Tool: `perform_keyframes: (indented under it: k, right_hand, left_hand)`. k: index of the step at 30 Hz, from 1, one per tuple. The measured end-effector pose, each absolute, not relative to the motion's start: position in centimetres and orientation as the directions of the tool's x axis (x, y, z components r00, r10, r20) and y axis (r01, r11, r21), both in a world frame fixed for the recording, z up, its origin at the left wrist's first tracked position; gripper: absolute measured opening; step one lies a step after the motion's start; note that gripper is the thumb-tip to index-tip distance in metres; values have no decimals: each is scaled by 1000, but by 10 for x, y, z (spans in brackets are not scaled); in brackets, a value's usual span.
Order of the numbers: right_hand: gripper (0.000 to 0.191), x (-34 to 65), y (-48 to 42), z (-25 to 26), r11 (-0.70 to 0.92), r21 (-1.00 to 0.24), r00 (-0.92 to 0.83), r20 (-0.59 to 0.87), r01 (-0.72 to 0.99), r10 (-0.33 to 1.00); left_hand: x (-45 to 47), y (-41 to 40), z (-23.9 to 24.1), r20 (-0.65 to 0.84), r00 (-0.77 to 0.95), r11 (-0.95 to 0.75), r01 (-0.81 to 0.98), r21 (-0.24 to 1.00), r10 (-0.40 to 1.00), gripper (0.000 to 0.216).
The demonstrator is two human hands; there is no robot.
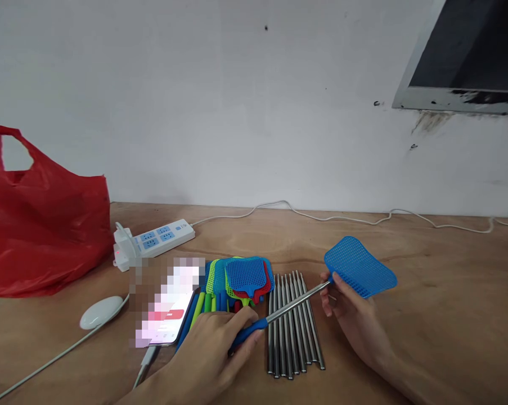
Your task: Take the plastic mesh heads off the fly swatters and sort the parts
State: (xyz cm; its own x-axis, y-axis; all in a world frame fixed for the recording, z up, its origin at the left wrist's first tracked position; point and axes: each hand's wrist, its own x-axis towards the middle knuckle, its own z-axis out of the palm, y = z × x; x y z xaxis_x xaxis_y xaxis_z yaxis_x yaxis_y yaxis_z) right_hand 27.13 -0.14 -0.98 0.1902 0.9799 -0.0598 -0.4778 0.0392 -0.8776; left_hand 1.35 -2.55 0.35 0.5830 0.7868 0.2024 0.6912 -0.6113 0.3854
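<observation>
A blue fly swatter [359,269] with a metal shaft spans between my two hands, above the table. Its blue handle is gripped by my left hand [214,343], fingers wrapped round it. At the other end, my right hand [355,315] pinches the neck where the shaft meets the mesh head. Beneath the shaft lies a row of several loose metal rods [293,337], side by side. Behind my left hand is a pile of mesh swatter heads [246,275] in blue, green and red. Blue and green handles [198,309] lie partly hidden by that hand.
A lit phone [173,309], partly pixelated, stands left of the handles with a charging cable. Beyond it are a white power strip [165,236], a white oval object [102,313] and a red plastic bag [46,225]. A thin cord [321,217] runs along the wall.
</observation>
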Motion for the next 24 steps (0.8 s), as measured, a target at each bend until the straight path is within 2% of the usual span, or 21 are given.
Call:
perform_keyframes:
  k: [4, 10, 15, 18, 24]
  right_hand:
    - [40, 278, 0, -7, 5, -831, 210, -134, -556, 969]
    - [39, 277, -1, -13, -15, -839, 212, -155, -545, 965]
    - [43, 270, -5, -20, -70, -908, -24, -66, -413, 998]
    - [45, 263, -9, -26, -91, -926, -147, -39, -366, 988]
    - [47, 259, -9, -28, -103, -926, -190, -35, -364, 981]
  left_hand:
    - [13, -26, 3, 259, 573, -628, 680, 379, 777, 19]
    - [10, -22, 3, 326, 575, -661, 666, 346, 751, 19]
    - [6, -18, -1, 381, 570, -682, 659, 318, 728, 21]
    - [7, -19, -3, 354, 586, -684, 648, 334, 729, 24]
    - [11, -21, -2, 293, 580, -650, 676, 348, 760, 26]
